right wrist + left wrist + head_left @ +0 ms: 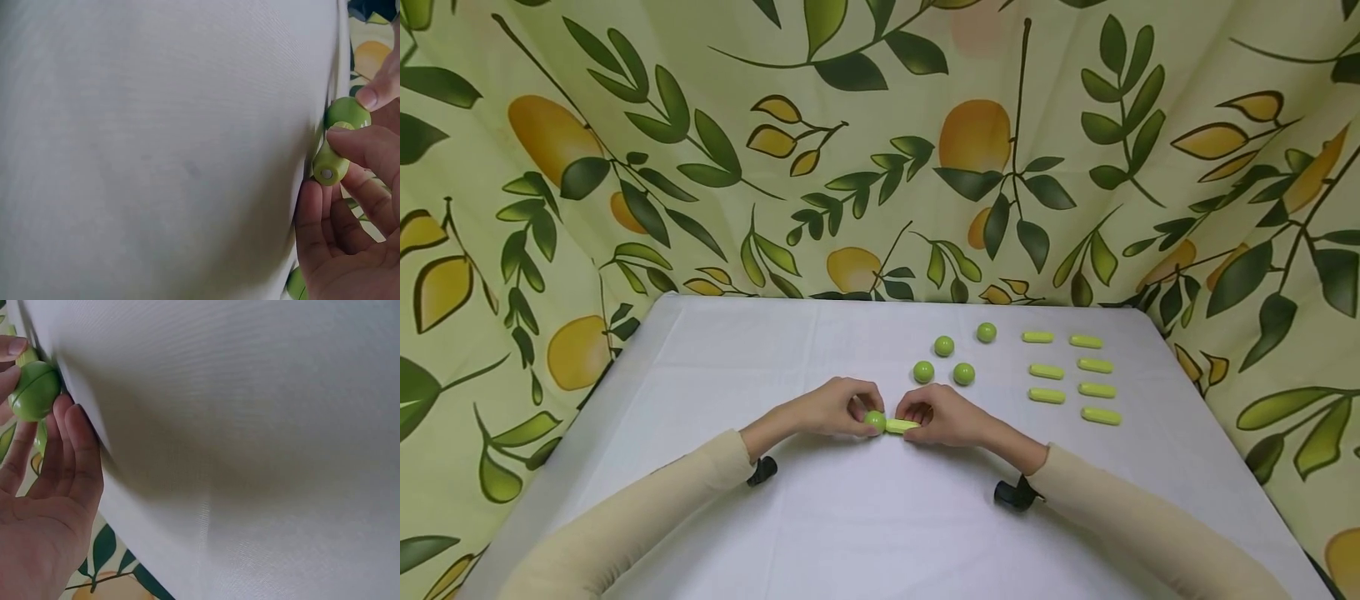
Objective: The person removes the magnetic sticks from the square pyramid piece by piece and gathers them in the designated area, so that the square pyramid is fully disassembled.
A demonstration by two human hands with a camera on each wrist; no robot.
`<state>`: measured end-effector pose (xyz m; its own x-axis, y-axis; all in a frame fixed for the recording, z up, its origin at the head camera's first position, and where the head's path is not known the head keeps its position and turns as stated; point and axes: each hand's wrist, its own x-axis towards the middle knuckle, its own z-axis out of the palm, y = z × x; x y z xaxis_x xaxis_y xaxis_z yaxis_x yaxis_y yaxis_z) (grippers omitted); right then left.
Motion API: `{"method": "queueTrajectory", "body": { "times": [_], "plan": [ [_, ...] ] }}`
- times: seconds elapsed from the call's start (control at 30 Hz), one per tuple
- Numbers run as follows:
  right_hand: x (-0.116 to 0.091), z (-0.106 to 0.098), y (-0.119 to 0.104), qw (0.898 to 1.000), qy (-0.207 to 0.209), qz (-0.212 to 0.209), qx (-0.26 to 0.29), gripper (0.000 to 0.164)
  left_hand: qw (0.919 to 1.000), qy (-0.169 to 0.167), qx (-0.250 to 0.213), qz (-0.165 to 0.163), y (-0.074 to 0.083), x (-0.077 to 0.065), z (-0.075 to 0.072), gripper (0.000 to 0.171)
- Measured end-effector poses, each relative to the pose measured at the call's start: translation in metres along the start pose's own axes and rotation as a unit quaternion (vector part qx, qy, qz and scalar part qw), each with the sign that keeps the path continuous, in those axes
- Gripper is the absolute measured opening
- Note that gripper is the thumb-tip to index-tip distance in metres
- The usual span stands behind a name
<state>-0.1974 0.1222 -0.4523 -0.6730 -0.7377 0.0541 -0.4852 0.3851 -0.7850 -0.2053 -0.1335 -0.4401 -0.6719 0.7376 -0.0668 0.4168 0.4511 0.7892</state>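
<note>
Near the middle of the table, my left hand [838, 406] pinches a green ball [875, 422] between thumb and fingers. A seam line runs round that ball [36, 392] in the left wrist view. My right hand [946, 414] grips a short yellow-green rod [901, 426], its left end right up against the ball. In the right wrist view the near end of the rod [331, 164] shows a round silvery metal spot, and my right thumb lies across its side. Part of the rod is hidden behind the right fingers in the head view.
Several more green balls [943, 346] sit just beyond my right hand. To the right, several yellow-green rods [1047, 372] lie in two loose columns on the white tablecloth [737, 350]. A leaf-and-fruit patterned curtain [880, 192] surrounds the table's back and sides. Dark wrist devices [1015, 495] hang below both wrists.
</note>
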Motion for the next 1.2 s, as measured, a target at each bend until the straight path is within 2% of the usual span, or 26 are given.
{"method": "queueTrajectory", "body": {
  "times": [0.2, 0.33, 0.53, 0.7, 0.97, 1.2],
  "plan": [
    [-0.002, -0.004, 0.001, 1.0, -0.009, 0.013, 0.0, 0.018, 0.9999, -0.013, -0.005, 0.0, -0.001, 0.004, 0.0, 0.021],
    [-0.011, -0.009, 0.0, 1.0, -0.009, 0.027, 0.005, 0.018, 1.0, -0.005, 0.002, -0.006, -0.002, 0.002, -0.004, 0.022],
    [-0.04, -0.029, -0.001, 0.999, 0.021, 0.023, 0.039, 0.019, 0.9996, 0.015, 0.004, -0.024, -0.001, -0.002, -0.008, 0.022],
    [-0.063, -0.045, 0.021, 0.998, 0.045, 0.034, 0.034, 0.021, 0.9992, 0.014, -0.012, -0.034, -0.004, -0.003, -0.01, 0.022],
    [-0.114, -0.073, 0.047, 0.991, 0.103, 0.087, -0.01, 0.022, 0.9992, 0.005, -0.013, -0.038, -0.004, -0.002, -0.011, 0.022],
    [-0.144, -0.089, 0.055, 0.982, 0.138, 0.112, -0.063, 0.023, 0.9992, 0.001, -0.009, -0.038, -0.004, -0.001, -0.011, 0.022]
  ]
}}
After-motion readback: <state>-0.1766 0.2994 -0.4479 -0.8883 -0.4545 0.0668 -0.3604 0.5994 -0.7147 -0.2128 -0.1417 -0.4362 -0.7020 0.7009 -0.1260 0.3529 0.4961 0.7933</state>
